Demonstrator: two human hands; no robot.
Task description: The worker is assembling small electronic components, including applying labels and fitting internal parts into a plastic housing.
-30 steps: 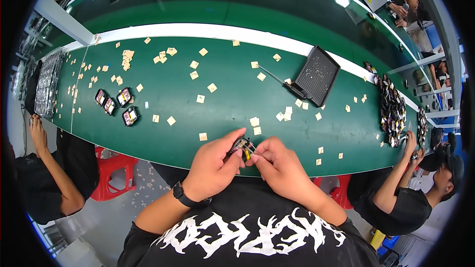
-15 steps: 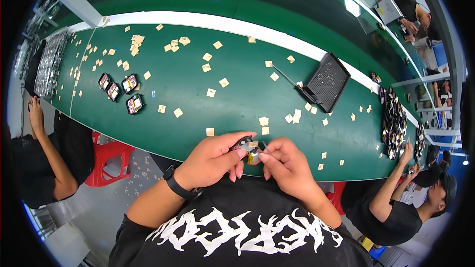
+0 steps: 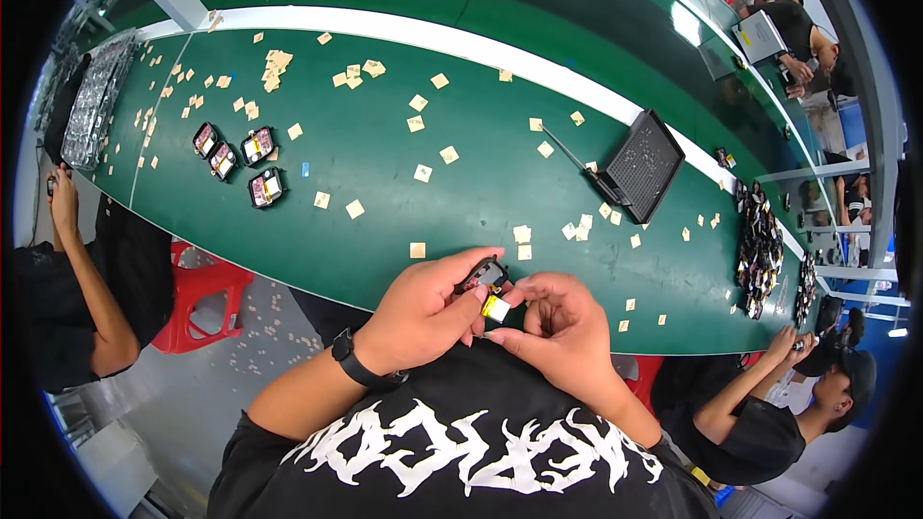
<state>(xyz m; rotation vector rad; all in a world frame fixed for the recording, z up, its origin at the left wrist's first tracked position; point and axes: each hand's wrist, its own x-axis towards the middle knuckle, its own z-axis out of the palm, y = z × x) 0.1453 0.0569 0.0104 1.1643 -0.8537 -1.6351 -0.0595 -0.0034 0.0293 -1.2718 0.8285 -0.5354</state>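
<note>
My left hand (image 3: 423, 312) is closed round a small black electronic housing (image 3: 484, 275), its fingers and thumb gripping the lower left side. A grey rectangular face shows in the open part of the housing. Just below it, a small silver block with yellow tape (image 3: 496, 308) sticks out towards my right hand (image 3: 562, 322). The right thumb and forefinger come in on either side of this block and seem to pinch its edge; the other fingers are curled. How the block joins the housing is hidden by the fingers.
Several similar black housings (image 3: 266, 188) lie on the green table (image 3: 365, 250) at left. Loose beige square stickers (image 3: 423, 173) are scattered across it. A black tray (image 3: 649, 163) stands at right, a thin rod beside it. Beyond is a pile of housings (image 3: 760, 259). Co-workers sit on both sides.
The housing has tilted in my left hand, and its grey face shows more plainly. A beige piece seen over it before no longer shows. The silver block now projects below, and my right fingers have shifted.
</note>
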